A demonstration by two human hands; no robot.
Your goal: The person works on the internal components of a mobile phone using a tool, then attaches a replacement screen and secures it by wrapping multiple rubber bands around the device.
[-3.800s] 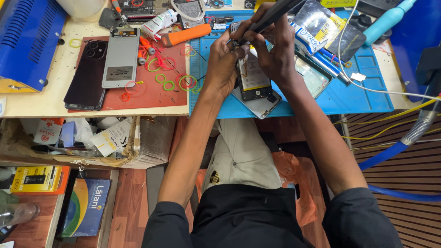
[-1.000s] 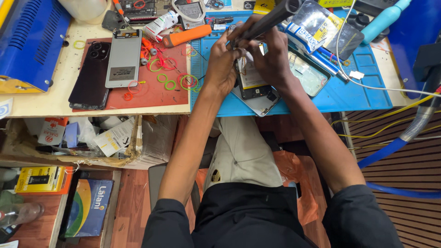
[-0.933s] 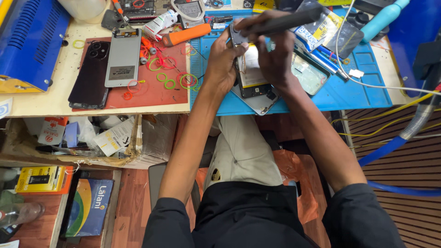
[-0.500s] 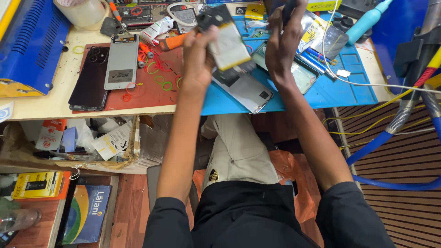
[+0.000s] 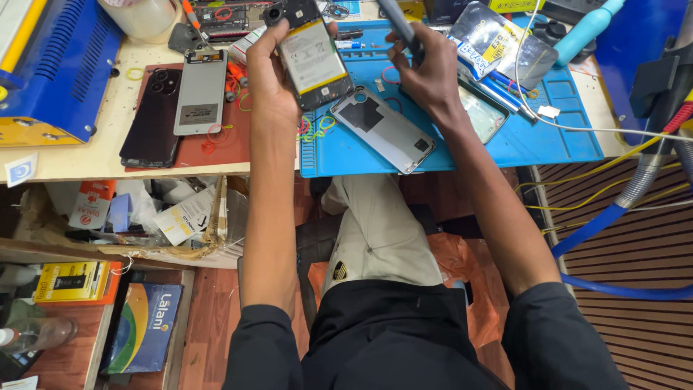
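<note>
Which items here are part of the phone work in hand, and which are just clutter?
In use:
left hand holding opened phone
right hand holding dark tool
grey back cover

Lying about:
two phones on red mat
rubber bands
blue machine

body: person is wearing a black top | sleeves: pushed up above the elbows, leaving both forearms bare | hands: left hand (image 5: 278,87) and right hand (image 5: 427,76) are going bare, no gloves | legs: light beige trousers are covering the knee
</note>
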